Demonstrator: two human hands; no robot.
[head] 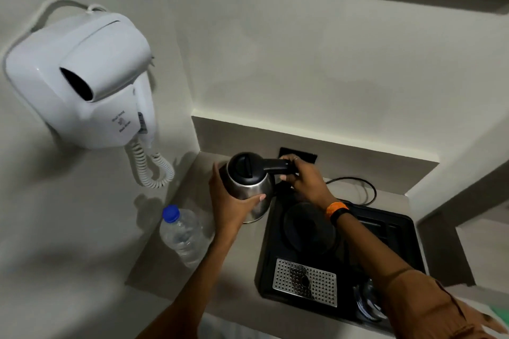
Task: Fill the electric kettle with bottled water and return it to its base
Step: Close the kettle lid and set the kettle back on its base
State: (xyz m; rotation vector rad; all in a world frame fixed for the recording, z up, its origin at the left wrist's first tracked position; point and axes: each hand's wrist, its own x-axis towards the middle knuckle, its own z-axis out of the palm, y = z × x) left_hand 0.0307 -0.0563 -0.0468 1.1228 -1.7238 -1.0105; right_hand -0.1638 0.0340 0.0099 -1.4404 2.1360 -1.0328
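The steel kettle [249,187], black lid shut, stood upright left of its round base [308,228]; the blue-capped bottle [184,234] stood nearer-left.

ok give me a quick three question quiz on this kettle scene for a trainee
1. True or false: the kettle sits on its round base.
2. Which hand grips the kettle's handle? A) left hand B) right hand
3. Fill in: the water bottle has a ____ cap, screwed on.

Key
1. False: it is off the base, to the left of the black tray.
2. B: the right hand holds the handle; the left hand steadies the steel body.
3. Blue.
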